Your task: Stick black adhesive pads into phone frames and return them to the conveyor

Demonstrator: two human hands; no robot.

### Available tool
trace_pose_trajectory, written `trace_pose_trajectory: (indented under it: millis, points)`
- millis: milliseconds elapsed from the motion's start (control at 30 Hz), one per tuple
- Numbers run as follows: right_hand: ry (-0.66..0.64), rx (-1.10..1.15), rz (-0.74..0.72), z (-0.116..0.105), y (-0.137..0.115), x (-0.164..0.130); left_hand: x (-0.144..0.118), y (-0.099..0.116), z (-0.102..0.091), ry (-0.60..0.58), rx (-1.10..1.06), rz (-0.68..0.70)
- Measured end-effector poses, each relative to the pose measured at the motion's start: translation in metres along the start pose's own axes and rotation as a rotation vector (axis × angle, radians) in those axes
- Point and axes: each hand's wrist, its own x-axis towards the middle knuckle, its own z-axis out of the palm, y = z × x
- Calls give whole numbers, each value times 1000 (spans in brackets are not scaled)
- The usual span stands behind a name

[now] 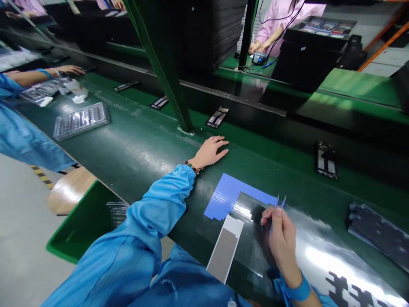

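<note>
My left hand (210, 152) rests on the green bench with its fingers spread and holds nothing. Just beyond its fingertips lies an open phone body (217, 117) on the lower green strip. In my right hand (283, 238) is a pair of blue tweezers (282, 201), pinched between thumb and fingers, tips pointing away from me. Below that hand are clear plastic film (251, 209) and a blue sheet (220, 192). Left of the hand is a white strip with a grey panel (225, 249). Black cut-out pieces (347, 290) sit on shiny film at the lower right.
More phone bodies lie along the strip, one at right (326, 160). A green post (162, 68) rises from the bench. A clear tray (81, 120) stands left, near a co-worker's hand (68, 69). A green bin (75, 226) is below the edge; a dark stack (378, 232) lies right.
</note>
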Motion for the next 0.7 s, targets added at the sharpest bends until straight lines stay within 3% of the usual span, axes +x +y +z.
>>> trace_pose_trajectory:
  millis: [133, 400, 700]
  points:
    - [-25, -47, -17, -1, -2, 0, 0, 1, -1, -2, 1, -5]
    - [31, 103, -27, 3, -3, 0, 0, -1, 1, -4, 10, -11]
    - [71, 55, 19, 3, -9, -1, -1, 0, 0, -1, 6, -9]
